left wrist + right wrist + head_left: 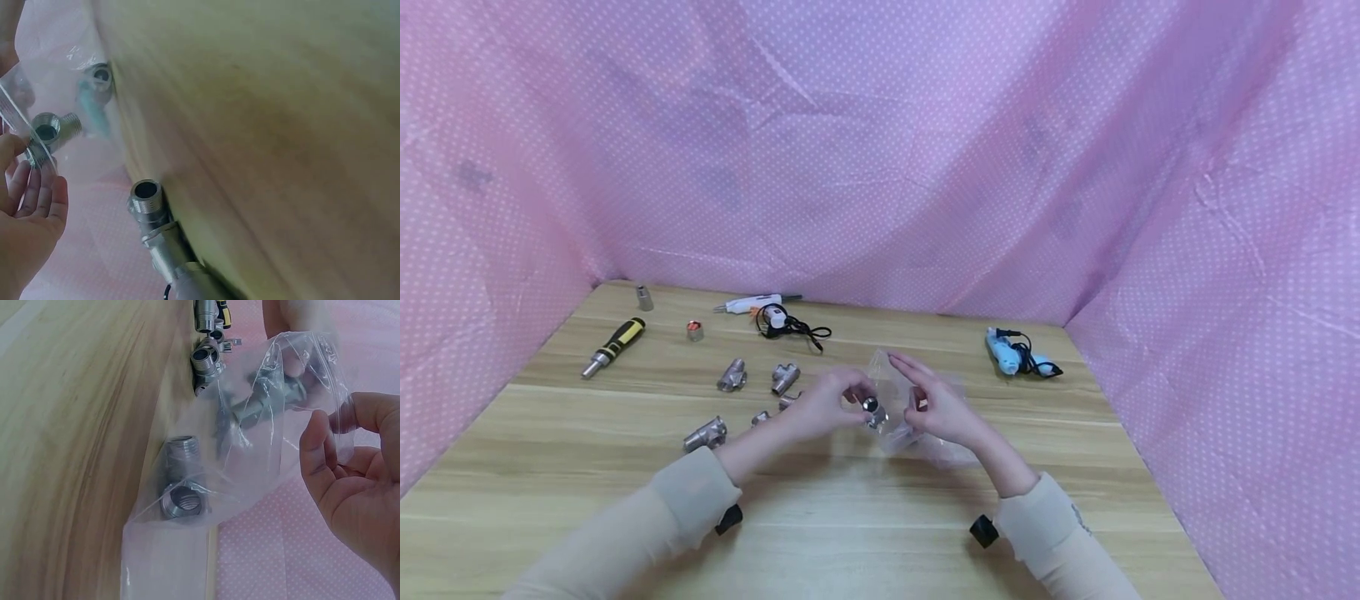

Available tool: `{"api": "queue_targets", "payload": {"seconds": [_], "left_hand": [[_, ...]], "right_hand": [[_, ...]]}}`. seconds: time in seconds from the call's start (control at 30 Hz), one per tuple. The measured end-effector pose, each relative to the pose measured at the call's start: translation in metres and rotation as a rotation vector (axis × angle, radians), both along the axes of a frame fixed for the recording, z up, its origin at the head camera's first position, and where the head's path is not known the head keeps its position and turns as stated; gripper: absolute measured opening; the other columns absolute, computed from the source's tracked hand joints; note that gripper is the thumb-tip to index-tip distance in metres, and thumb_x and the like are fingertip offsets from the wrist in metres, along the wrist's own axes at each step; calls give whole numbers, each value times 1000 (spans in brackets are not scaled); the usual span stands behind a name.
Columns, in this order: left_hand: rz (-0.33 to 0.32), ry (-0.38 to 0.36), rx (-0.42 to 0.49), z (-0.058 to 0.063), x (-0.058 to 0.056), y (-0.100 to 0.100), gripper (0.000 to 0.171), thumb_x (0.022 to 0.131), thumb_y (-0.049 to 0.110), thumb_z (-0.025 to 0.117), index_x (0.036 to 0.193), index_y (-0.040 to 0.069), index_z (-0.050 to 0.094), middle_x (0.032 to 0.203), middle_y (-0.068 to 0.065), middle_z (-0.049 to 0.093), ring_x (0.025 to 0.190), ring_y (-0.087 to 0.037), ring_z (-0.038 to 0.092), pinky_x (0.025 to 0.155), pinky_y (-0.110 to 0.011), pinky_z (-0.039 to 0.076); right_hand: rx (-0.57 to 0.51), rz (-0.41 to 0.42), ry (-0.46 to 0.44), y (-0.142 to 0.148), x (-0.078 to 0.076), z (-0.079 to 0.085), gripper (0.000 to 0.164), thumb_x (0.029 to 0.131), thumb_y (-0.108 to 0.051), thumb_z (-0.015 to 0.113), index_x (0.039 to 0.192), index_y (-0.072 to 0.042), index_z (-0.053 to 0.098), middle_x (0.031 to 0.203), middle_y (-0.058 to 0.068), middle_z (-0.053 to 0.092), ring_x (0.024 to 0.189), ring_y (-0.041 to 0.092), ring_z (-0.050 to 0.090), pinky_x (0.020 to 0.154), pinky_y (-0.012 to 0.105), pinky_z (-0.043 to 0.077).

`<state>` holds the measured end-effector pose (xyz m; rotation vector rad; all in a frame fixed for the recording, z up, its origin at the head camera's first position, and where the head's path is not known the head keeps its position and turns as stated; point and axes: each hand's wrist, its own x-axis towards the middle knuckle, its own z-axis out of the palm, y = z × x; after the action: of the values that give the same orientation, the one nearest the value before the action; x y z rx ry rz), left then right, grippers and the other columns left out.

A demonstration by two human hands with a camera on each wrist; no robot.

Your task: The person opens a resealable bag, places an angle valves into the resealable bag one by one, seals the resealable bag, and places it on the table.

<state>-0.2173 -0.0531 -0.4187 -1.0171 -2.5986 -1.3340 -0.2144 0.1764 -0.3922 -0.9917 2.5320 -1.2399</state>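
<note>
My left hand (831, 406) grips a shiny metal tee pipe fitting (874, 414) between thumb and fingers at the mouth of a clear zip bag (943, 452). In the left wrist view part of this fitting (55, 128) shows behind the bag's clear edge. My right hand (946, 414) pinches the bag's rim with thumb and finger; in the head view other fingers stretch out along it. Inside the bag, low down, lies another threaded tee fitting (183, 497) in the right wrist view.
Several metal fittings (732, 376) lie left of the bag, some partly behind my left arm. Farther back are a yellow-black screwdriver (616, 346), two small metal pieces (643, 297), a white corded tool (752, 304) and a light-blue corded tool (1003, 354). Pink dotted cloth (880, 192) surrounds the table.
</note>
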Motion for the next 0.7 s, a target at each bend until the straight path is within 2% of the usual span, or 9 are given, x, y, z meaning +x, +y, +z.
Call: {"api": "queue_targets", "payload": {"seconds": [0.1, 0.17, 0.3, 0.43, 0.53, 0.7], "left_hand": [[-1, 2, -1, -1, 2, -2, 34, 74, 11, 77, 106, 5, 65, 99, -3, 67, 85, -13, 61, 79, -25, 53], [-1, -12, 15, 0, 2, -7, 36, 76, 11, 77, 109, 6, 64, 101, -4, 67, 89, -15, 61, 81, -30, 54], [19, 9, 19, 7, 3, -22, 42, 75, 13, 78, 114, 8, 62, 107, -5, 67, 95, -19, 61, 85, -40, 53], [39, 34, -30, 11, 3, -42, 50, 74, 17, 80, 119, 11, 59, 112, -2, 65, 100, -19, 59, 90, -43, 50], [21, -7, -49, 14, 5, -58, 54, 73, 18, 80, 122, 12, 57, 117, -3, 62, 106, -22, 56, 94, -45, 48], [10, -7, -124, 13, 11, -86, 60, 70, 20, 82, 124, 12, 56, 121, -3, 60, 113, -23, 53, 99, -47, 44]], "right_hand": [[-7, 2, 0, 1, 0, -1, 81, 75, 9, 57, 148, -10, 28, 155, 6, 24, 60, 8, 52, 49, 25, 52], [-15, 3, 4, 2, -1, -2, 82, 74, 10, 57, 148, -9, 28, 155, 8, 23, 60, 8, 51, 50, 24, 51], [-34, 2, -8, 3, -2, -2, 83, 73, 12, 57, 148, -8, 28, 155, 9, 23, 59, 9, 52, 49, 26, 52], [-30, -9, -30, 2, -2, -1, 84, 73, 12, 58, 148, -8, 27, 156, 6, 22, 60, 10, 53, 50, 27, 54], [-9, -22, -23, 2, -1, 0, 84, 74, 13, 59, 149, -9, 27, 156, 5, 22, 62, 9, 52, 51, 26, 53], [26, -36, 36, -1, 4, 6, 82, 73, 14, 60, 147, -3, 28, 154, 12, 25, 62, 10, 50, 52, 23, 51]]}}
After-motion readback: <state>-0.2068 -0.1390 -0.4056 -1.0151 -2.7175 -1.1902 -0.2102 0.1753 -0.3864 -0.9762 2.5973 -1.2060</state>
